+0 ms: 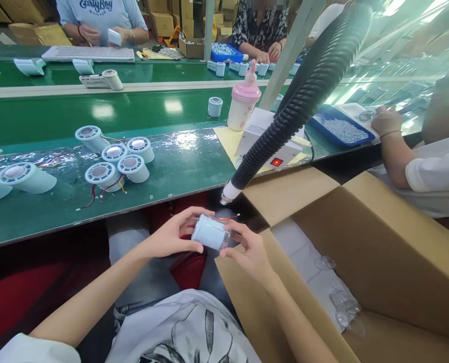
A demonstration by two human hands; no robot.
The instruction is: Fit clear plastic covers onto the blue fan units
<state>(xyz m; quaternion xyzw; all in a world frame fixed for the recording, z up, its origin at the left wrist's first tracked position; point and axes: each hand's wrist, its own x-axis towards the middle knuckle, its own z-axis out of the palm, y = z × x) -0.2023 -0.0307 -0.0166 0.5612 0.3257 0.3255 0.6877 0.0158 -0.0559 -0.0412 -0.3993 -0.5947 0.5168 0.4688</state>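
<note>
Over my lap, a light blue cylindrical housing [208,232] lies sideways between my two hands. My left hand [181,233] is closed round its left end, thumb below and fingers above. At the other end, a clear plastic piece [225,239] sits against the housing, and my right hand [249,248] grips there with thumb and fingers. Thin red wires [226,219] stick out along the top. Just above hangs the white nozzle [229,193] of a black corrugated hose [284,116]. On the bench to the left stand several similar housings [102,174] with coloured wires.
An open cardboard box [390,257] at my right holds several clear plastic pieces [344,305]. A white device [265,136] with a lit red switch and a pink-lidded bottle [244,101] stand on the bench [171,166]. Co-workers sit across the green conveyor [144,103] and at right.
</note>
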